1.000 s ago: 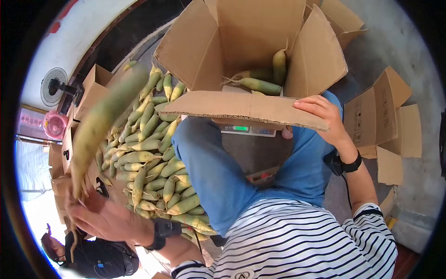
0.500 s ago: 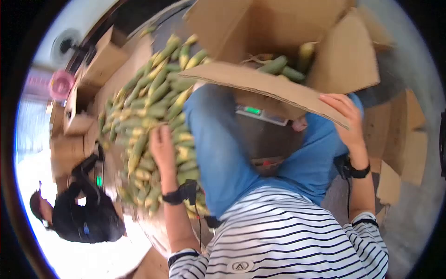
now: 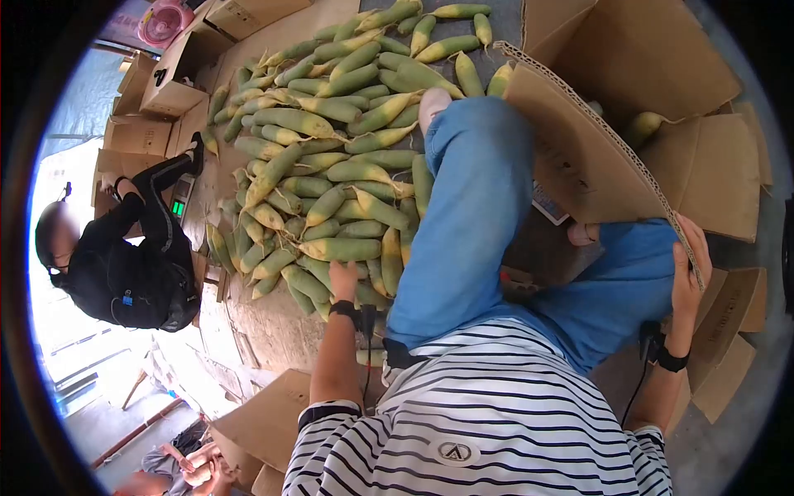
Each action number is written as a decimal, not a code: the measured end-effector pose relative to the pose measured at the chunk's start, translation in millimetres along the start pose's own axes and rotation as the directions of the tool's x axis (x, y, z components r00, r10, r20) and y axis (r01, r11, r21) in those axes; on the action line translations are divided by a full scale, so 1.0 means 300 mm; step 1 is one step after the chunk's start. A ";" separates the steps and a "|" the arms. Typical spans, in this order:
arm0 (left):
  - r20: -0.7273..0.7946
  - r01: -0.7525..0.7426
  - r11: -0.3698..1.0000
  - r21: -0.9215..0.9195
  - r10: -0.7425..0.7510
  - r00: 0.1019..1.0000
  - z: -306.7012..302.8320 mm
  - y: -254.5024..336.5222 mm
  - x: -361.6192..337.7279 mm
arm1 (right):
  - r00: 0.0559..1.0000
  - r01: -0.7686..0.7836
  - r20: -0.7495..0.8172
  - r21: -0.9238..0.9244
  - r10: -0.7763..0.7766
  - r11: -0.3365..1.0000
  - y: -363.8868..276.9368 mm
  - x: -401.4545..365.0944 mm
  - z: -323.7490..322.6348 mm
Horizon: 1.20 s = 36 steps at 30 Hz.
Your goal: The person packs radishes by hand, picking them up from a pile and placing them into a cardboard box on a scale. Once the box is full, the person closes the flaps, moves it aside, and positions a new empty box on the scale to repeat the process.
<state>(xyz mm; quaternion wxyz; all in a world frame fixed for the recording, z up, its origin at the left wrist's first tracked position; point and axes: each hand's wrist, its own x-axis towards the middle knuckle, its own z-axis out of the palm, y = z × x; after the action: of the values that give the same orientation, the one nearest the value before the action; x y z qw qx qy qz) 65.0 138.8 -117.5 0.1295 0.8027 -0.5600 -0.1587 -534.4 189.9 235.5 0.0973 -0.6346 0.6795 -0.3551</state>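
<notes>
A large pile of green radishes (image 3: 331, 165) with yellowish ends covers the left side. My left hand (image 3: 342, 279) is at the pile's near edge, its fingers curled against the lower side of a green radish (image 3: 337, 249). At the right, my right hand (image 3: 688, 260) grips the edge of a raised cardboard box flap (image 3: 579, 140), thumb on one face and fingers on the other. This flap belongs to an open cardboard box (image 3: 662, 58) in front of my legs. Inside the box a radish (image 3: 641, 131) shows; the flap hides most of the interior.
A scale (image 3: 550, 203) is partly covered by the flap. Folded cardboard (image 3: 728, 322) lies at the right. Across the pile a person in black (image 3: 136, 264) sits by another scale (image 3: 180, 198). More cartons (image 3: 169, 74) and a pink fan (image 3: 164, 23) stand at upper left.
My view has turned, so the pile sits nearer the middle. My left hand has come down against a radish. My right hand has kept its grip on the flap, which now stands more upright.
</notes>
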 end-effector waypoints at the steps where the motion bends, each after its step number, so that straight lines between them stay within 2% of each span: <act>1: 0.130 0.289 0.940 -0.182 -0.268 0.954 0.014 -0.045 0.042 | 1.000 -0.002 -0.008 -0.006 0.002 1.000 0.001 -0.003 0.000; 2: 0.300 0.562 0.767 -0.311 -0.482 0.823 0.019 -0.072 0.078 | 1.000 -0.005 -0.006 -0.008 0.005 1.000 0.005 -0.006 0.000; 3: 0.562 0.782 0.487 -0.390 -0.547 0.621 -0.013 -0.076 0.107 | 1.000 -0.004 -0.007 0.004 0.004 1.000 0.008 -0.007 -0.001; 4: 0.566 0.783 0.487 -0.385 -0.546 0.618 -0.011 -0.060 0.117 | 1.000 -0.004 -0.009 0.015 0.004 1.000 0.012 -0.007 0.000; 6: 0.551 0.813 0.301 -0.498 -0.614 0.565 0.023 -0.039 0.132 | 1.000 -0.005 -0.001 0.013 0.005 1.000 0.019 -0.007 0.003; 7: 0.606 0.819 0.270 -0.506 -0.564 0.561 0.046 -0.061 0.157 | 1.000 -0.001 0.007 0.014 0.001 1.000 0.019 -0.007 -0.002; 8: 0.616 0.824 0.267 -0.500 -0.559 0.555 0.088 -0.070 0.167 | 1.000 -0.004 0.010 0.002 0.004 1.000 0.017 -0.006 -0.007; 11: 0.446 0.822 0.225 -0.524 -0.750 0.489 0.103 0.003 0.185 | 1.000 0.003 0.019 -0.034 -0.002 0.999 0.016 -0.003 -0.007; 15: 0.426 0.795 0.163 -0.584 -0.772 0.471 0.082 0.050 0.202 | 0.999 0.042 0.030 -0.094 -0.040 0.995 0.025 -0.006 -0.013; 17: 0.415 0.807 0.097 -0.582 -0.818 0.398 0.062 0.093 0.207 | 0.999 0.039 0.027 -0.091 -0.037 0.995 0.026 -0.007 -0.011; 21: 0.417 0.769 0.035 -0.638 -0.824 0.383 0.042 0.142 0.197 | 1.000 0.022 0.023 -0.091 -0.020 0.996 0.029 -0.011 -0.016; 23: 0.379 0.770 0.157 -0.619 -0.799 0.467 0.013 0.159 0.176 | 1.000 0.016 0.022 -0.102 -0.014 0.995 0.031 -0.011 -0.017; 24: 0.373 0.766 0.163 -0.622 -0.798 0.473 0.000 0.169 0.165 | 0.999 0.028 0.019 -0.098 -0.026 0.995 0.027 -0.006 -0.015; 26: 0.301 0.637 0.330 -0.696 -0.672 0.677 -0.013 0.198 0.148 | 0.999 0.033 -0.004 -0.100 -0.034 0.994 0.017 0.000 0.000; 27: 0.268 0.584 0.343 -0.736 -0.645 0.715 -0.031 0.239 0.143 | 0.999 0.042 0.007 -0.068 -0.042 0.997 0.003 0.012 0.007; 28: 0.193 0.566 0.417 -0.711 -0.658 0.728 -0.038 0.274 0.146 | 0.999 0.047 0.009 -0.052 -0.047 0.998 -0.011 0.024 0.000; 29: 0.238 0.499 0.354 -0.791 -0.573 0.784 -0.050 0.302 0.149 | 0.999 0.047 -0.007 -0.055 -0.048 0.997 -0.015 0.029 0.000; 30: 0.216 0.440 0.340 -0.831 -0.533 0.818 -0.094 0.387 0.151 | 0.999 0.044 -0.025 -0.060 -0.045 0.997 -0.009 0.030 0.006; 32: 0.111 0.254 0.411 -0.876 -0.340 0.934 -0.140 0.462 0.192 | 0.995 0.084 -0.036 -0.132 -0.090 0.988 0.008 0.033 0.007; 33: 0.009 0.124 0.423 -0.898 -0.265 0.964 -0.226 0.590 0.184 | 0.994 0.064 -0.071 -0.165 -0.077 0.984 0.001 0.037 -0.002; 34: -0.086 -0.019 0.446 -0.895 -0.130 0.988 -0.284 0.654 0.205 | 0.992 0.103 -0.053 -0.161 -0.113 0.982 -0.010 0.042 -0.002; 35: -0.209 -0.158 0.460 -0.874 -0.062 0.976 -0.383 0.798 0.185 | 0.988 0.145 -0.029 -0.149 -0.151 0.978 -0.014 0.045 -0.003; 36: -0.246 -0.235 0.361 -0.902 0.016 0.969 -0.466 0.894 0.182 | 0.988 0.134 -0.051 -0.161 -0.144 0.978 -0.010 0.043 -0.002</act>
<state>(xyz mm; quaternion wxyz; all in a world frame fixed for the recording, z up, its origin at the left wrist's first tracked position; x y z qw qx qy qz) -91.6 0.6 108.1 0.6224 0.5577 -0.4189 -0.3551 -534.4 178.4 241.8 0.0009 -0.6750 0.6618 -0.3260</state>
